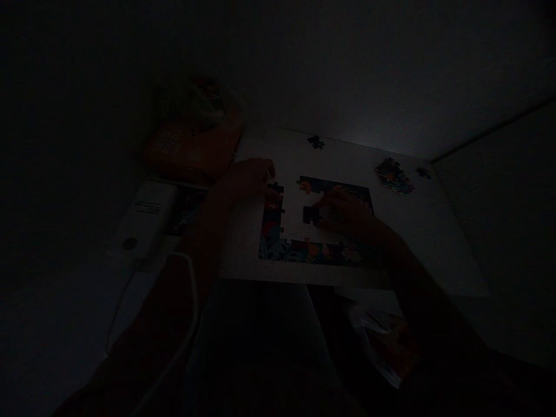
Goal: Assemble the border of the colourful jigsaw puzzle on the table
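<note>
Jigsaw frame (273, 231) lies part-built on a white board (347, 272), dimly lit: the left column and bottom row of pieces are joined, and a further strip runs along the top, leaving the middle bare. The right end is hidden behind the right hand (343, 215), so its state cannot be told. A small heap of loose pieces (393, 176) remains at the board's far right, with a single piece (423, 172) just beside it and another (315, 142) near the far edge. The right fingers (324, 207) appear to pinch a dark piece (310, 215) over the bare middle. The left hand (247, 182) sits at the frame's upper left corner, its fingers (270, 169) curled close to the pieces there, though the dimness hides whether they grip one. Beyond the board lie an orange box (191, 153) and a white device (143, 220); both carry printing, but it is too dark to read.
</note>
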Tool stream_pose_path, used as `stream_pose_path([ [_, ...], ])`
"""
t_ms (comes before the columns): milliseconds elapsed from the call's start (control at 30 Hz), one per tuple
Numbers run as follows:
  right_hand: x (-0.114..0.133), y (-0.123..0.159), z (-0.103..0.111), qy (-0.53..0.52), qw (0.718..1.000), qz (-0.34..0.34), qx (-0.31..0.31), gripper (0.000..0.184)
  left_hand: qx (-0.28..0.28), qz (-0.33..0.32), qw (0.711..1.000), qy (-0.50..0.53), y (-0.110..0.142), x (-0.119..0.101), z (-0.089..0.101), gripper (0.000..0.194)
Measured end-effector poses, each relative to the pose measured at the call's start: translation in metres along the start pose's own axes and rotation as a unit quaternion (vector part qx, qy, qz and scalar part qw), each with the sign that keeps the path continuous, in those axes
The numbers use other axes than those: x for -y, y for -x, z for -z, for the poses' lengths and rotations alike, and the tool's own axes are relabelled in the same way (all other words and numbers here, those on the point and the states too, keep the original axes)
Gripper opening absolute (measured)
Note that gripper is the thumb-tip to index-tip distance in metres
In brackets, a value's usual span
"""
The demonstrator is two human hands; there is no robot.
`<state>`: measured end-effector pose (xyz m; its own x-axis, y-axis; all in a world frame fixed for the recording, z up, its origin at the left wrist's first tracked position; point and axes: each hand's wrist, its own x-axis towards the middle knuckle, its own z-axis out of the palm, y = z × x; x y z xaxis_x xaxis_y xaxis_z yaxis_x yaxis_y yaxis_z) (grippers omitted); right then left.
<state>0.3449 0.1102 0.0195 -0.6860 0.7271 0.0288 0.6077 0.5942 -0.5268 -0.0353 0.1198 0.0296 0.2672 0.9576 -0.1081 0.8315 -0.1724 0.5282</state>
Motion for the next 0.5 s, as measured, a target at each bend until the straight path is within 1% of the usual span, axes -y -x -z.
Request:
stream_pose_path([
  [67, 0.001, -0.001, 0.000, -0.002, 1.000, 0.005, 0.006, 0.036, 0.004, -0.002, 1.000, -0.007, 0.001, -0.002, 0.000, 0.059],
  [200, 0.006, -0.002, 0.000, -0.003, 0.999, -0.031, 0.022, 0.040, 0.021, 0.016, 1.000, -0.014, 0.005, -0.009, 0.003, 0.055],
  [267, 0.010, -0.003, 0.001, -0.016, 0.998, -0.048, 0.032, 0.040, 0.026, 0.035, 0.999, -0.010, 0.008, -0.014, 0.004, 0.057],
  [333, 0.015, -0.006, 0.004, -0.036, 0.996, -0.061, 0.046, 0.037, 0.018, 0.047, 0.999, -0.011, 0.010, -0.018, 0.005, 0.061],
  [433, 0.022, -0.018, 0.010, -0.072, 0.994, -0.063, 0.049, 0.038, 0.007, 0.052, 0.998, -0.023, 0.009, -0.018, 0.004, 0.069],
  [500, 0.024, -0.033, 0.013, -0.099, 0.993, -0.051, 0.028, 0.046, 0.011, 0.047, 0.999, -0.016, 0.007, -0.015, 0.003, 0.071],
])
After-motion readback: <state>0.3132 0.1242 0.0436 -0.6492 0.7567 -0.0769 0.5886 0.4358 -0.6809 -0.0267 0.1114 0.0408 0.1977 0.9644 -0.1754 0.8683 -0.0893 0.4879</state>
